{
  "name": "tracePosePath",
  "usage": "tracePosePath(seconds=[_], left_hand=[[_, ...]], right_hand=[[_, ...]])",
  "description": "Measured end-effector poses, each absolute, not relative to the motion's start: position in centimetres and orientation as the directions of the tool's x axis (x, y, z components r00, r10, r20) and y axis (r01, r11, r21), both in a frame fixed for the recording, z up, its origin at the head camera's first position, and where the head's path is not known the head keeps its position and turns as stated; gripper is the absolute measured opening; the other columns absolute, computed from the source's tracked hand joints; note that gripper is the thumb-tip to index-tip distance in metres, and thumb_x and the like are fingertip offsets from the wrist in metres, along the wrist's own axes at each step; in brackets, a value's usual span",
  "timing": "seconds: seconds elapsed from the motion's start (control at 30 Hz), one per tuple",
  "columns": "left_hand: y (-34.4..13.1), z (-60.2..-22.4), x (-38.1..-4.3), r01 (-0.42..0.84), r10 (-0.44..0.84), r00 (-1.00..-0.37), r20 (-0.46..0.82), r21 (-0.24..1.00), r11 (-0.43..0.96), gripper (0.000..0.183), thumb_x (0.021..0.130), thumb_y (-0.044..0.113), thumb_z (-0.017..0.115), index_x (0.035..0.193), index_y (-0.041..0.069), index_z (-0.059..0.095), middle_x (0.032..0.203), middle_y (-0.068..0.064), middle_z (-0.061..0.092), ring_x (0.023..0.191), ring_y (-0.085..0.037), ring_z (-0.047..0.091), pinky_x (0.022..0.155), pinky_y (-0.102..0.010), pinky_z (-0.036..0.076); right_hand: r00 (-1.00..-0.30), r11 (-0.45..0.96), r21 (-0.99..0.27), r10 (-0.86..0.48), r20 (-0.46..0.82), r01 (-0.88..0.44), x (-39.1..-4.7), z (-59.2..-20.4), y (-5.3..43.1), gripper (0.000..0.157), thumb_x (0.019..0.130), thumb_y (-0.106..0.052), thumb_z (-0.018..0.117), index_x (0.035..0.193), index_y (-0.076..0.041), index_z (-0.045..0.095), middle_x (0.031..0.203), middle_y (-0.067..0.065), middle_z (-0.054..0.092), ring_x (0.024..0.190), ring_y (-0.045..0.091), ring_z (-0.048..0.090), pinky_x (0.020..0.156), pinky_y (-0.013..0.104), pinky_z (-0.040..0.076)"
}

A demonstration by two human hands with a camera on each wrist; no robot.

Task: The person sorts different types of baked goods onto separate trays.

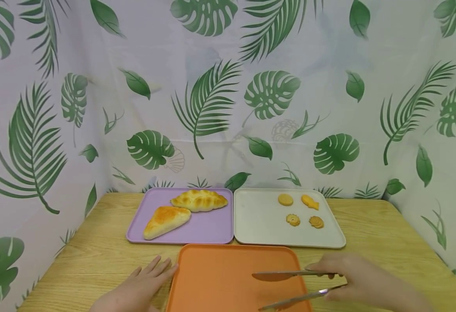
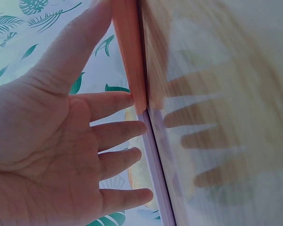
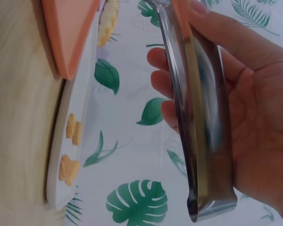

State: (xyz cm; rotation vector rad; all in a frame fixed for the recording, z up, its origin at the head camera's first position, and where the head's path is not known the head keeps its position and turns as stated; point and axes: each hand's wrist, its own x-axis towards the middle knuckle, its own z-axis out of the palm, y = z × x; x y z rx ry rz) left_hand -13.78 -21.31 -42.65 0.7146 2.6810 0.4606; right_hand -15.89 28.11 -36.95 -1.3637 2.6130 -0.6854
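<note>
Head view: R hand [image 1: 350, 275] grips metal tongs [image 1: 278, 276], arms spread wide, tips over R part of orange tray [image 1: 216, 281]. L hand [image 1: 140, 286] at that tray's L edge, fingers straight. Behind: purple tray [image 1: 212, 227] w/ triangular bread [image 1: 167, 221] & braided loaf [image 1: 199, 200]; off-white tray [image 1: 255, 216] w/ round cookie [image 1: 285, 199], fish-shaped cookie [image 1: 310, 202], ring cookie [image 1: 293, 219], swirl cookie [image 1: 317, 222].

L wrist view: L fingers spread, thumb & index tips at orange rim; can't tell if pressing.

R wrist view: tongs btwn thumb & curled fingers.
</note>
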Motion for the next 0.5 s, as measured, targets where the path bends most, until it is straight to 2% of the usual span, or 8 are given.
tracePosePath(seconds=[0.13, 0.37, 0.5], left_hand=[[-21.3, -42.7, -13.8, 0.414, 0.523, -0.819, -0.234, 0.391, 0.822, 0.101, 0.071, 0.053, 0.078, 0.150, 0.006, 0.036, 0.155, -0.024, 0.033, 0.143, -0.051, 0.023, 0.102, -0.076, 0.027], [-21.3, -42.5, -13.6, 0.422, 0.525, -0.822, -0.222, 0.382, 0.822, 0.101, 0.071, 0.056, 0.077, 0.150, 0.006, 0.037, 0.155, -0.024, 0.033, 0.143, -0.051, 0.024, 0.103, -0.075, 0.028], [-21.4, -42.6, -13.6, 0.422, 0.523, -0.824, -0.219, 0.380, 0.823, 0.101, 0.071, 0.056, 0.077, 0.150, 0.006, 0.037, 0.155, -0.023, 0.034, 0.143, -0.050, 0.025, 0.102, -0.075, 0.029]], right_hand=[[-0.580, 0.498, -0.518, -0.815, -0.005, -0.696, -15.3, -37.3, 27.5, 0.041, 0.088, -0.036, 0.070, 0.128, -0.024, 0.064, 0.104, -0.013, 0.067, 0.086, -0.006, 0.055, 0.064, 0.020, 0.049], [-0.565, 0.492, -0.604, -0.821, -0.083, -0.626, -14.7, -38.1, 26.9, 0.037, 0.090, -0.034, 0.068, 0.126, -0.028, 0.066, 0.100, -0.017, 0.067, 0.084, -0.007, 0.053, 0.063, 0.019, 0.046], [-0.603, 0.538, -0.610, -0.789, -0.121, -0.581, -14.6, -38.1, 26.7, 0.037, 0.089, -0.039, 0.068, 0.125, -0.029, 0.066, 0.098, -0.018, 0.065, 0.083, -0.006, 0.053, 0.063, 0.019, 0.046]])
